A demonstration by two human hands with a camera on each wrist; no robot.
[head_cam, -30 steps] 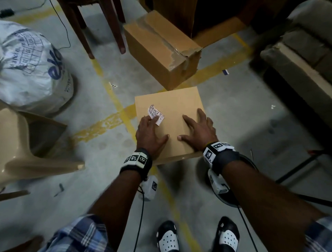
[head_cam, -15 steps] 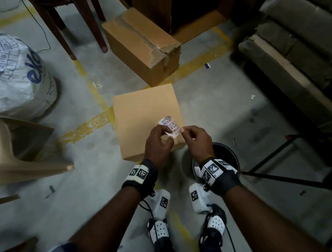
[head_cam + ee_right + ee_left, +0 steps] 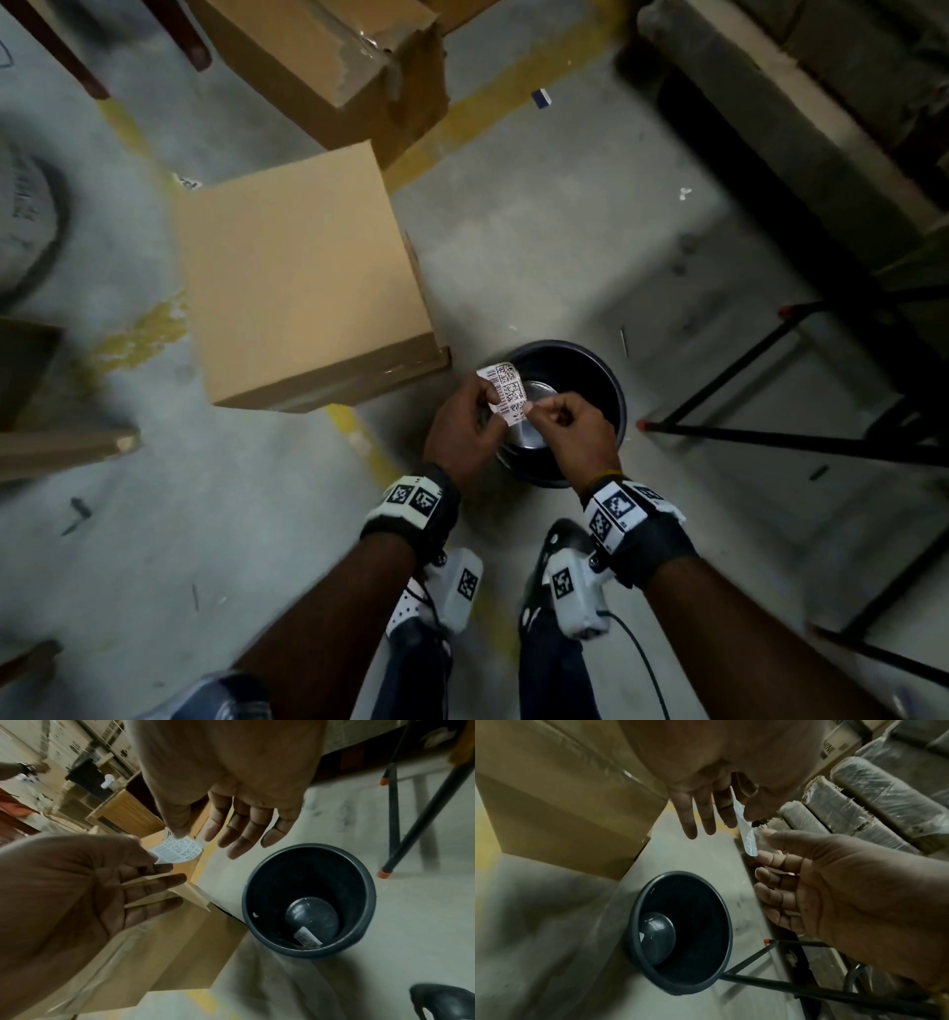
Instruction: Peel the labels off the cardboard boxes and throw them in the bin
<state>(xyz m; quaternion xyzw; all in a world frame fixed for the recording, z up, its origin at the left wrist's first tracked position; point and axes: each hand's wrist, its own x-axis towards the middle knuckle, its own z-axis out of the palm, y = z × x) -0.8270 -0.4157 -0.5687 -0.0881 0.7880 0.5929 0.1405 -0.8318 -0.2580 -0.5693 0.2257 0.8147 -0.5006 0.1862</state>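
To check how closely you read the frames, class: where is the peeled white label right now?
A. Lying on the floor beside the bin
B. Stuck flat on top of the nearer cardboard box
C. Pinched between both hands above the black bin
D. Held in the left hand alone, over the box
C: the label is pinched by the left hand and the right hand over the open black bin, clear of the cardboard box.
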